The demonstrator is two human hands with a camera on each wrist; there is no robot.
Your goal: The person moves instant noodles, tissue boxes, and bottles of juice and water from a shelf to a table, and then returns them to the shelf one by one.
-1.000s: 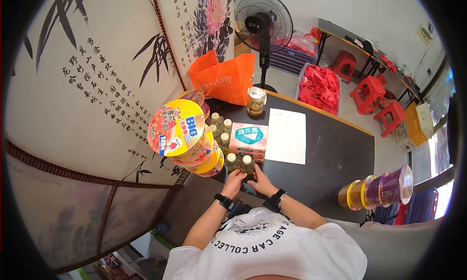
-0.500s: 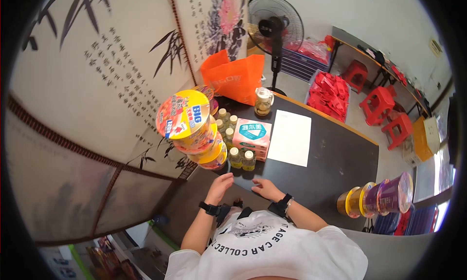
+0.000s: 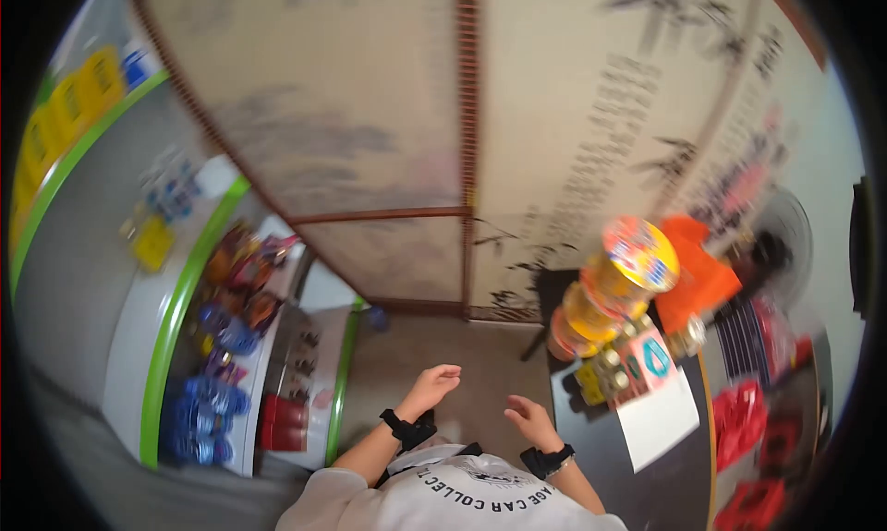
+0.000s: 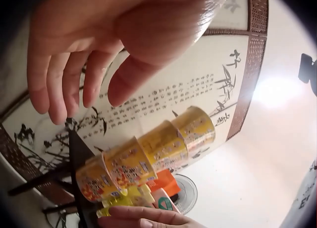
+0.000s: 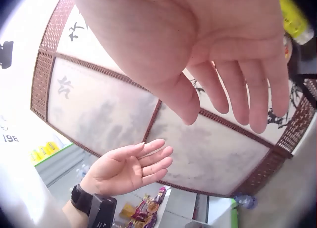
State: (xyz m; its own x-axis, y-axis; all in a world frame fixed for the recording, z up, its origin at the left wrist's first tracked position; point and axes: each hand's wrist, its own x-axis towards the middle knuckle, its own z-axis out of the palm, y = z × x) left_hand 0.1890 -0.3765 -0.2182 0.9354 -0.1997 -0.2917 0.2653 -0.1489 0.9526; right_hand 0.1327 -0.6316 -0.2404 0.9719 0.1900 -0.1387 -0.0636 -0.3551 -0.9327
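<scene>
Both hands are in the air in front of the body, holding nothing. In the head view the left hand [image 3: 432, 389] is over the floor between shelf and table, its fingers relaxed. The right hand [image 3: 534, 422] is beside the table's [image 3: 575, 439] near edge, fingers loosely bent. Nearest to it on the table are small capped bottles [image 3: 601, 380], next to a pink box [image 3: 650, 360] and a white sheet of paper [image 3: 658, 420]. A tall stack of instant noodle tubs [image 4: 148, 156] stands behind the bottles. The left wrist view shows the left palm with fingers hanging loosely.
To the left stand shelves with green edges [image 3: 180, 346], holding bottles [image 3: 208, 420] and snack packets [image 3: 245, 268]. A folding screen [image 3: 388, 134] stands behind. An orange bag [image 3: 695, 272] and a fan [image 3: 776, 245] are at the right, with red stools [image 3: 753, 508] beyond the table.
Both hands have drawn back from the two front bottles, leaving them beside the pink box. The head view has swung left, bringing the shelves into sight and the table to the right.
</scene>
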